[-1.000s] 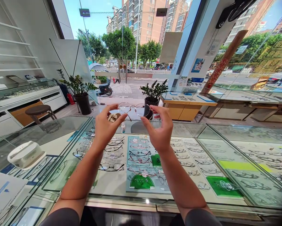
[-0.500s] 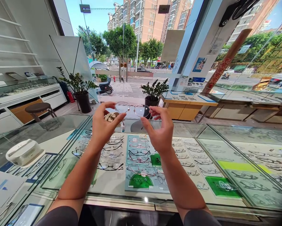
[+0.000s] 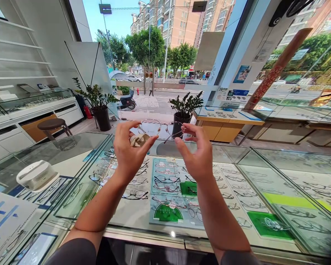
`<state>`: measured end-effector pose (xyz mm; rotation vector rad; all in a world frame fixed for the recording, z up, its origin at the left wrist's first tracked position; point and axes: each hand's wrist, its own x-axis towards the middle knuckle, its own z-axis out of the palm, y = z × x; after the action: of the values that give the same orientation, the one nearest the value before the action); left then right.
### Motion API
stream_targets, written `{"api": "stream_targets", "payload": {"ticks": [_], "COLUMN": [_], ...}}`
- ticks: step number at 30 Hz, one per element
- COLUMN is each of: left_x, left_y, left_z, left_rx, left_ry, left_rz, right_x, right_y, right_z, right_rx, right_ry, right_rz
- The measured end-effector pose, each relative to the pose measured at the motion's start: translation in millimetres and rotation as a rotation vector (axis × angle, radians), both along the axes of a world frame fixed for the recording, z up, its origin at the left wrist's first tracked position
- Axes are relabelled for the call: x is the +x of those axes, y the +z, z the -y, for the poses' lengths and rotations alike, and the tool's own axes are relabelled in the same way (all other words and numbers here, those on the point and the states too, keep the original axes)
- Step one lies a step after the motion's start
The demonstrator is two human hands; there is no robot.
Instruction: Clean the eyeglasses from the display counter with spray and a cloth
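A pair of thin metal-framed eyeglasses (image 3: 160, 127) is held up above the glass counter, lenses facing across it. My left hand (image 3: 131, 145) grips the left side of the frame with its fingertips, thumb pointing right below the lens. On the other side, my right hand (image 3: 195, 151) pinches the right end between fingers and thumb. A temple arm hangs below the right lens. Behind my left hand, a beige crumpled-looking thing (image 3: 138, 140) is partly covered; I cannot make out what it is.
Under my forearms lies a glass display case (image 3: 126, 217) with rows of spectacles. A white device (image 3: 37, 175) sits at the left. Two potted plants (image 3: 100, 103) (image 3: 183, 105), a round stool (image 3: 51, 124) and a wooden cabinet (image 3: 219, 127) stand beyond the counter.
My view has shifted slightly left, so the scene sits further right. The eyeglasses have turned a little in my hands, and a temple arm now shows under the right lens.
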<state>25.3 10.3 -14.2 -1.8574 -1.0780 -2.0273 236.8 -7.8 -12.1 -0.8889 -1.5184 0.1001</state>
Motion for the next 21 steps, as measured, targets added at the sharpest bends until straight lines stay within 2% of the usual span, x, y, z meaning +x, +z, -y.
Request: {"api": "stream_targets", "payload": {"ticks": [5, 8, 11, 16, 21], "left_x": [0.3, 1.1, 2.6, 8.7, 13.4], "left_y": [-4.1, -4.7, -5.8, -11.3, -21.9], "left_z": [-6.9, -13.0, -18.9, -25.4, -31.6], "left_rx": [-0.166, -0.171, -0.15, -0.094, 0.111], "left_ry": [-0.163, -0.248, -0.289, -0.294, -0.166], "left_rz": [0.137, 0.182, 0.204, 0.233, 0.193], "right_x": [-5.6, -9.5, -11.5, -14.6, -17.4], "right_y": [-1.2, -2.3, -4.1, -9.6, -10.8], "right_z": [1.0, -0.9, -3.0, -4.8, -8.4], "right_rx": [0.189, 0.301, 0.341, 0.269, 0.114], "right_ry": [-0.059, -0.099, -0.123, -0.115, 0.087], "right_rz": [0.006, 0.03, 0.046, -0.035, -0.288]}}
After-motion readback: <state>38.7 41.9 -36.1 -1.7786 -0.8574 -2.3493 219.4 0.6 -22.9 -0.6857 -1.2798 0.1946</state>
